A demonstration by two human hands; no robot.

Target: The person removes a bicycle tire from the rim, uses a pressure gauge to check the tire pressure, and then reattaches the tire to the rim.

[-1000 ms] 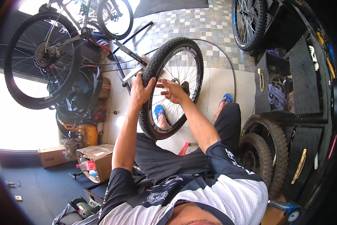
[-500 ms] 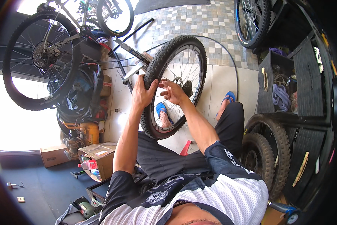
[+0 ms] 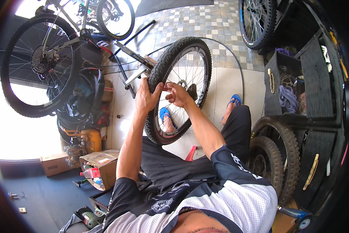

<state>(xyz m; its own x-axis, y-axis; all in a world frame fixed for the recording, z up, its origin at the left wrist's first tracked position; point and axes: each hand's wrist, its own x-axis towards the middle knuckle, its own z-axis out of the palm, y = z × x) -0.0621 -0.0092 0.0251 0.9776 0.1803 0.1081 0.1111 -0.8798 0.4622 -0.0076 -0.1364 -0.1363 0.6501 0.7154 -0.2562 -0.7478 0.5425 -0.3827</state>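
Observation:
A bicycle wheel (image 3: 201, 50) with a knobby black tyre stands tilted in front of me, its spokes and dark cassette (image 3: 191, 92) facing right. My left hand (image 3: 147, 97) is wrapped round the tyre's near left side, thumb on top of the tread. Just inside the rim, my right hand (image 3: 177, 95) is closed, its fingers curled and the fingertips against the rim's inner edge. Whatever those fingers pinch is too small to make out. Behind the tyre, a metal work stand (image 3: 133, 77) with a silver arm is partly hidden.
A bicycle (image 3: 42, 64) hangs at the upper left. Below it are an orange compressor (image 3: 91, 140) and an open cardboard box (image 3: 109, 165). Loose tyres (image 3: 285, 155) lean against black cabinets (image 3: 318, 85) on the right. A black hose (image 3: 236, 54) curves over the tiled floor.
The view has shifted slightly, so the surroundings sit a little further left. Both hands keep their places on the wheel, with the right fingers barely moved.

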